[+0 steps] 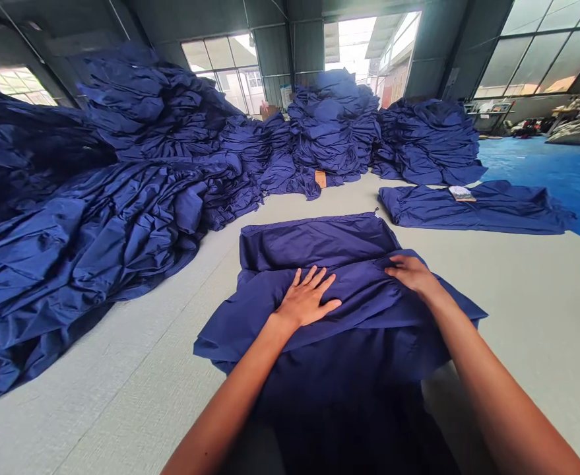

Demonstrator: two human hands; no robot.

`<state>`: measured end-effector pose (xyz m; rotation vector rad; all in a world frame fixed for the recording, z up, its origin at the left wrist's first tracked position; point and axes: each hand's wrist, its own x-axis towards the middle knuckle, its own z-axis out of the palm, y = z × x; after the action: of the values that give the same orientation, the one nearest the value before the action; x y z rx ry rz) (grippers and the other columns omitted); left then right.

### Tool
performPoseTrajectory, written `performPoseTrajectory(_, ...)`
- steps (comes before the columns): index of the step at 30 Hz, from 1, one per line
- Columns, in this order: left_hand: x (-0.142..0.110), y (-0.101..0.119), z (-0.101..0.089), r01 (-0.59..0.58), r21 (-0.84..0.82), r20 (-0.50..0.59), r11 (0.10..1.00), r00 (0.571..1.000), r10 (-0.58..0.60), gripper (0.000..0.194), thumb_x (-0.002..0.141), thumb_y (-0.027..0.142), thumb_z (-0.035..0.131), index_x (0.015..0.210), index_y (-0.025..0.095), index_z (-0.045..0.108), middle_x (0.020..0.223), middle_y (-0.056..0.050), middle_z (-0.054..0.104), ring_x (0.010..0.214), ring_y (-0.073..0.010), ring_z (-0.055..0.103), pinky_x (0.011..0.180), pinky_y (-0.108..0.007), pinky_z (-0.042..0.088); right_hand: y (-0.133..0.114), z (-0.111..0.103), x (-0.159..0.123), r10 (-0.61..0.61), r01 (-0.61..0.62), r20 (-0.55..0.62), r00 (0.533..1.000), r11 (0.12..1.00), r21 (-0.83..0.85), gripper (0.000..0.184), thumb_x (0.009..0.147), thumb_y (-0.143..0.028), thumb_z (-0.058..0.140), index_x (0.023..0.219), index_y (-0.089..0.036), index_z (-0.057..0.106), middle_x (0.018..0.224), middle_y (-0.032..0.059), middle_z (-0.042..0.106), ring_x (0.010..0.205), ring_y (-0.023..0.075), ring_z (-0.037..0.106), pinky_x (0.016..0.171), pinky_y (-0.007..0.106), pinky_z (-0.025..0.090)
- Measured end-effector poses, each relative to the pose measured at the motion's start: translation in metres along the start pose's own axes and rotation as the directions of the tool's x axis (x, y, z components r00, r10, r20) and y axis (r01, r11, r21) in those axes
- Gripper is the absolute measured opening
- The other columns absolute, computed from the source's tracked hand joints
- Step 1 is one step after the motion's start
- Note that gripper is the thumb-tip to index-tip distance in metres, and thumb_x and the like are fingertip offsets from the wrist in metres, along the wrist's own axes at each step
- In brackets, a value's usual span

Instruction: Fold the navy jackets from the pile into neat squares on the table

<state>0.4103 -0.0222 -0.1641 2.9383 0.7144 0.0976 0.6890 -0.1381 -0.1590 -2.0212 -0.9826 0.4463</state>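
A navy blue garment (319, 244) lies spread on the grey floor (517, 297) straight in front of me, partly folded over itself. My left hand (307, 300) rests flat on a fold of the cloth, fingers stretched out and apart. My right hand (411, 272) sits at the fold's right end, fingers curled down and pinching the fabric. Both forearms reach in from the bottom edge.
Large heaps of the same navy cloth (96, 218) fill the left side and tall stacks (334, 125) line the back. A folded garment (472, 208) with a small paper (462, 193) on it lies at right. A blue floor sheet (557, 178) covers the far right.
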Motion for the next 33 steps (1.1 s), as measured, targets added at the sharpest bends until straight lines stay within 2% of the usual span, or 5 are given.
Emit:
performPoseTrajectory(4, -0.001, 0.009, -0.011, -0.061, -0.003, -0.054, 0.998, 0.997, 0.061, 0.068, 0.096, 0.068, 0.028, 0.153, 0.032, 0.031, 0.162, -0.004, 0.025, 0.151, -0.0283, 0.016, 0.12, -0.061, 0.006, -0.041, -0.008, -0.013, -0.133, 0.06, -0.191, 0.973, 0.936, -0.347, 0.047, 0.088, -0.046, 0.056, 0.126, -0.018, 0.063, 0.122, 0.0163, 0.068, 0.116, 0.0324, 0.063, 0.099, 0.045, 0.047)
performPoseTrajectory(7, -0.001, 0.017, 0.0, -0.078, 0.0, -0.038, 0.997, 0.996, 0.078, 0.07, 0.094, 0.069, 0.033, 0.153, 0.032, 0.031, 0.162, -0.005, 0.025, 0.151, -0.0306, 0.015, 0.119, -0.063, 0.009, -0.055, 0.008, -0.023, -0.332, 0.315, 0.023, 0.943, 0.867, -0.385, 0.056, 0.099, -0.052, 0.034, 0.141, -0.02, 0.053, 0.144, 0.0114, 0.055, 0.133, 0.0259, 0.05, 0.112, 0.041, 0.037)
performPoseTrajectory(17, -0.013, 0.036, 0.016, -0.027, 0.024, -0.069, 0.999, 0.997, 0.028, 0.066, 0.099, 0.064, 0.023, 0.152, 0.027, 0.036, 0.161, -0.007, 0.029, 0.15, -0.0283, 0.02, 0.12, -0.061, 0.012, -0.006, 0.056, -0.024, 0.039, 0.249, 0.356, 0.934, 0.645, -0.723, 0.068, 0.097, -0.063, 0.015, 0.159, -0.033, 0.011, 0.165, -0.0044, -0.001, 0.152, 0.0213, -0.004, 0.121, 0.052, -0.004)
performPoseTrajectory(26, -0.166, -0.04, -0.007, 0.3, 0.129, -0.239, 0.945, 0.934, -0.264, 0.055, 0.101, 0.049, 0.035, 0.151, 0.027, 0.037, 0.16, -0.006, 0.029, 0.149, -0.0319, 0.02, 0.118, -0.062, 0.019, -0.002, 0.057, -0.024, 0.026, 0.288, 0.377, 0.926, 0.598, -0.748, 0.07, 0.096, -0.062, 0.014, 0.159, -0.03, 0.012, 0.166, -0.0017, 0.001, 0.152, 0.0241, -0.001, 0.12, 0.055, 0.002)
performPoseTrajectory(33, -0.244, -0.063, -0.016, 0.196, -0.038, -0.219, 0.98, 0.955, -0.2, 0.06, 0.095, 0.031, 0.05, 0.152, 0.023, 0.034, 0.162, -0.009, 0.027, 0.148, -0.0241, 0.027, 0.119, -0.043, 0.032, -0.047, 0.059, -0.024, -0.031, 0.357, 0.405, 0.914, 0.54, -0.762, 0.067, 0.095, -0.048, 0.038, 0.154, -0.018, 0.034, 0.161, 0.0128, 0.025, 0.149, 0.0347, 0.014, 0.118, 0.062, 0.003)
